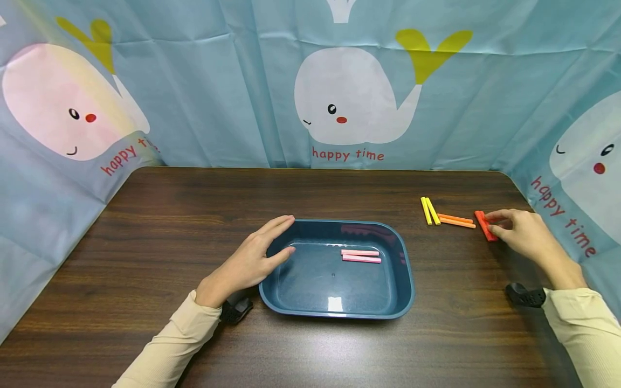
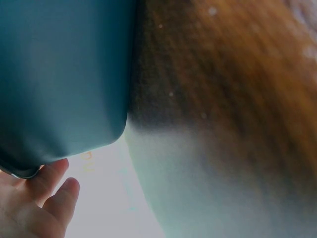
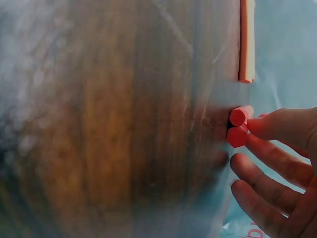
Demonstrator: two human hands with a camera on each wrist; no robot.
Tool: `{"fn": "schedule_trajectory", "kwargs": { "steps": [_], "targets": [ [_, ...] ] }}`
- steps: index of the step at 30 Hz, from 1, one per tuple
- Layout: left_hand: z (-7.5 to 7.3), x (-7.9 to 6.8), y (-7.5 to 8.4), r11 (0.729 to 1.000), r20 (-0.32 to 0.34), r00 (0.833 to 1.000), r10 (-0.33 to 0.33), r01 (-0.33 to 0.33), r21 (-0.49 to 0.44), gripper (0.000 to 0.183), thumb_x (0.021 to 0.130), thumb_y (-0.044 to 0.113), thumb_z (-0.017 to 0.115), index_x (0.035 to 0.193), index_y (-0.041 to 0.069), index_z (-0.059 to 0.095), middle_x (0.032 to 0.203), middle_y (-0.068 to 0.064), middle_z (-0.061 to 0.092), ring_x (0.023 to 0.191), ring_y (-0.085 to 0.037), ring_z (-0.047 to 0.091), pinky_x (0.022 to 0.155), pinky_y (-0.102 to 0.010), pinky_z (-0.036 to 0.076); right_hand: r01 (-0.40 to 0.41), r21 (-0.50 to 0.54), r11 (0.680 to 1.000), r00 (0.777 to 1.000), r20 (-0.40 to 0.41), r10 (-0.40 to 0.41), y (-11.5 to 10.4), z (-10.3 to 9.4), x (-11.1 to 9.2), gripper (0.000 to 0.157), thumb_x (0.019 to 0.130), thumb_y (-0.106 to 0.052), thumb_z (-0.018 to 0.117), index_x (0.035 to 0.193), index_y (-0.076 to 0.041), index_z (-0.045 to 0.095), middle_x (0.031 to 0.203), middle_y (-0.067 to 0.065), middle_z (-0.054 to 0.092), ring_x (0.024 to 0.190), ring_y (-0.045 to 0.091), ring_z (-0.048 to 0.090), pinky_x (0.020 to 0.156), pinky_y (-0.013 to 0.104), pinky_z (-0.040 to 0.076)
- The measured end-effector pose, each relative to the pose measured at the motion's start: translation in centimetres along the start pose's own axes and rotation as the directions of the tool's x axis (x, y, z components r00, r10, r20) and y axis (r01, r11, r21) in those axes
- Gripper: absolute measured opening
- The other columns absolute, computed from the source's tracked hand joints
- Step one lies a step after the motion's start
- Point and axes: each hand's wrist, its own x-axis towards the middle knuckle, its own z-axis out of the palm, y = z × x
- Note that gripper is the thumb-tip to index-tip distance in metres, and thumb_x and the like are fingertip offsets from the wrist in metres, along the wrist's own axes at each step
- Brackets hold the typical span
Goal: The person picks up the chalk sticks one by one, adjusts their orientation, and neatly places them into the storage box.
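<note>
Head view: the left hand (image 1: 247, 258) has its thumb over the left rim of the bin (image 1: 335, 314), probably to steady it; its fingers are nearly straight, thumb well apart. Two pink sticks (image 1: 361, 258) lie inside. On the table (image 1: 145, 269), yellow sticks (image 1: 426, 211) and orange sticks (image 1: 457, 223) lie paired, seemingly by colour; the right hand (image 1: 526, 234) touches the red sticks (image 1: 485, 226).

Left wrist view: two fingertips lie at the bin's rim, slightly parted.

Right wrist view: the thumb touches the red sticks, lower fingers spread; whether they are pinched, I cannot tell.
</note>
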Motion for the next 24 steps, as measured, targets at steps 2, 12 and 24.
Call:
{"fn": "schedule_trajectory", "kwargs": {
  "steps": [2,12,24],
  "targets": [
    [0.02,0.01,0.01,1.0,-0.003,1.0,0.002,-0.002,0.001,0.061,0.098,0.021,0.063,0.152,0.004,0.039,0.158,-0.014,0.037,0.145,-0.03,0.039,0.114,-0.052,0.037,-0.015,0.001,1.0,1.0,0.012,0.015,0.13,0.0,0.05,0.026,0.089,-0.006,0.069,0.11,0.009,0.068,0.089,0.03,0.071,0.081,0.045,0.066,0.057,0.031,0.042],
    [0.07,0.0,-0.05,1.0,-0.003,1.0,0.0,0.0,0.004,0.061,0.098,0.021,0.063,0.152,0.004,0.038,0.157,-0.014,0.037,0.145,-0.03,0.039,0.114,-0.053,0.037,-0.067,0.006,0.998,0.997,0.051,0.066,0.43,-0.19,0.24,0.03,0.088,-0.01,0.069,0.111,0.01,0.067,0.085,0.025,0.07,0.068,0.018,0.061,0.055,0.028,0.04],
    [0.12,0.03,-0.06,1.0,-0.008,1.0,-0.001,0.001,-0.004,0.061,0.098,0.021,0.063,0.151,0.004,0.039,0.157,-0.015,0.038,0.145,-0.03,0.039,0.114,-0.053,0.037,-0.084,-0.023,0.996,0.985,0.149,0.087,0.69,-0.84,0.3,0.041,0.086,-0.016,0.072,0.114,0.013,0.064,0.089,0.023,0.072,0.072,0.019,0.062,0.059,0.027,0.039]
  ]
}}
